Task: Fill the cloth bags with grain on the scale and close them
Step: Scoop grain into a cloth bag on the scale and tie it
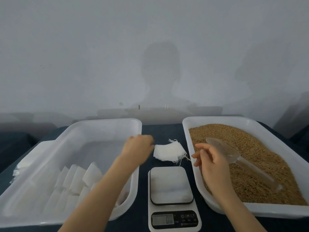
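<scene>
Step judged: one empty bag to be taken from the stack of cloth bags (168,151), which lies btwn the left tray (100,122) and the grain tray (217,119), just behind the scale (170,185). The left hand (138,145) is at the stack's left edge, fingers curled and blurred; a pinch can't be told. Only the top bag should be peeled off, strings untangled, then set mouth-up on the scale. The right hand (211,162) hangs over the grain tray's rim, fingers loosely bent, nothing held. The clear scoop (234,156), lying on the grain (259,156), is best taken by its handle.

scale display (162,220) unreadable | left grip (138,146) blurred | grain tray (275,213) cropped right
</scene>
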A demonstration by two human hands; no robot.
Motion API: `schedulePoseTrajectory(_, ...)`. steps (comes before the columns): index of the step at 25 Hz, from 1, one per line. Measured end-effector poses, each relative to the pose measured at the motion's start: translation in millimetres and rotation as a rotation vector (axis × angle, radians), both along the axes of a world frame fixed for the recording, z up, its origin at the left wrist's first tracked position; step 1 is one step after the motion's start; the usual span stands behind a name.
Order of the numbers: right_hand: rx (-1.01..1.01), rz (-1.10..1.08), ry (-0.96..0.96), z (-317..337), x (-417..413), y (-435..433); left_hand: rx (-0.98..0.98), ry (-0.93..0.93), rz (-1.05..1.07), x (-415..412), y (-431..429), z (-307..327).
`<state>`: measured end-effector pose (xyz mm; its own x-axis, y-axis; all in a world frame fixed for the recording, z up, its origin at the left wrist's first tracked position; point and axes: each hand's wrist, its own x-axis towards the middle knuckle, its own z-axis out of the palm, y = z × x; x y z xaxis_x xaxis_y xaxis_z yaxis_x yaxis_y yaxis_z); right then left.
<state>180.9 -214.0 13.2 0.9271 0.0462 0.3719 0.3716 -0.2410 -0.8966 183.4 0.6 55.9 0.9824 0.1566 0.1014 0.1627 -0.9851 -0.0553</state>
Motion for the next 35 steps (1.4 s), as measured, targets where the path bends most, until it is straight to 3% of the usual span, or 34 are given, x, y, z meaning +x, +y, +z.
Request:
schedulePoseTrajectory(3, 0.037, -0.020, 0.023, 1, 2, 0, 0.232, 0.214, -0.226, 43, -32, -30)
schedulePoseTrajectory(6, 0.048, -0.009, 0.029, 0, 2, 0, 0.364, 0.349, -0.263, 71, -37, -56)
schedulePoseTrajectory(13, 0.001, 0.008, 0.001, -1, 4, 1, 0.398, 0.239, -0.166, 82, -28, -55)
schedulePoseTrajectory(15, -0.003, 0.002, 0.001, -1, 3, 1, 0.229, 0.200, -0.062, 79, -26, -47)
schedulePoseTrajectory(20, -0.017, -0.030, 0.041, -1, 4, 1, -0.494, -0.089, -0.014, 51, -8, -25)
schedulePoseTrajectory(22, -0.055, -0.017, 0.044, 0, 4, 2, -0.806, -0.048, -0.116, 24, -6, -21)
schedulePoseTrajectory(24, -0.119, 0.043, 0.056, 1, 2, 5, -1.126, 0.108, -0.235, -4, -6, -24)
schedulePoseTrajectory(26, -0.191, 0.127, 0.088, 3, 0, 6, -1.187, 0.207, -0.318, -22, -2, -27)
schedulePoseTrajectory(30, -0.305, 0.282, 0.099, 5, -5, 7, -1.226, 0.193, -0.352, -31, 0, -28)
schedulePoseTrajectory(35, -0.289, 0.409, 0.079, 7, -9, 7, -1.102, 0.216, -0.333, -31, -3, -35)
